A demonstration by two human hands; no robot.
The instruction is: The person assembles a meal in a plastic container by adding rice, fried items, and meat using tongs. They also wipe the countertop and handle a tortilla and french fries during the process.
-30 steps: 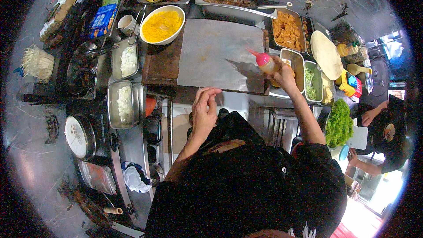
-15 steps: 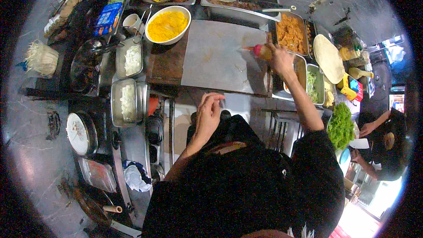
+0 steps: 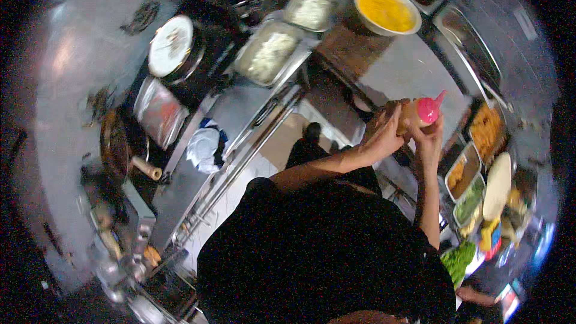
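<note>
A squeeze bottle with a pink cap and pointed nozzle (image 3: 428, 110) is held up over the near edge of the counter, tilted with its nozzle toward the upper right. My left hand (image 3: 387, 127) is closed about the bottle's body, which the fingers mostly hide. From below, my right hand (image 3: 428, 139) grips the same bottle close to its cap. Beyond the hands lies a pale sheet (image 3: 408, 66) on the brown worktop (image 3: 345, 51); small yellow bits are on it.
A white bowl (image 3: 366, 24) of yellow food stands at the sheet's far left corner. Metal trays with white food (image 3: 273, 53) are to the left. Orange food (image 3: 485, 131), a flatbread (image 3: 497, 186) and lettuce (image 3: 459, 262) line the right side. Another person's hand (image 3: 474, 295) shows at lower right.
The view has turned toward the left. My right hand has brought the bottle back from over the sheet, and my left hand, free before, has closed on it too.
</note>
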